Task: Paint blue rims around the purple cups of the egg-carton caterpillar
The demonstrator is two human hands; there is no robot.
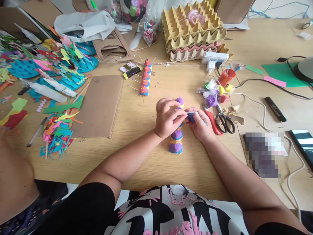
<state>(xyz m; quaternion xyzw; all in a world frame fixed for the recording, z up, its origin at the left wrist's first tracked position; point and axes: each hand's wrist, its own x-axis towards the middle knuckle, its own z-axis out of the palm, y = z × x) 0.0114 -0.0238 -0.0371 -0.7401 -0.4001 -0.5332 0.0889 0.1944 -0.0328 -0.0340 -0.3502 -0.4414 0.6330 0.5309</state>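
My right hand [203, 128] is closed around a small lump of dark blue clay [191, 117]. A thin light-blue stick [204, 123] pokes out past its thumb. My left hand [167, 119] meets it from the side, thumb and index finger pinched at the lump's edge; what lies between those fingertips is too small to make out. Beneath and between both hands, an egg-carton strip [176, 147] lies lengthwise on the table, its bumps covered in purple with blue rims and yellowish gaps. My fingers hide its middle part.
Farther off stands a finished-looking red-and-blue caterpillar [145, 78] with stick legs. Scissors [223, 122], bagged clay [211, 98] and an orange cup [226, 77] are at right. Cardboard [97, 106] and paper scraps [61, 130] lie left. Egg trays [193, 32] stack behind. Another person's arm [14, 176] is at left.
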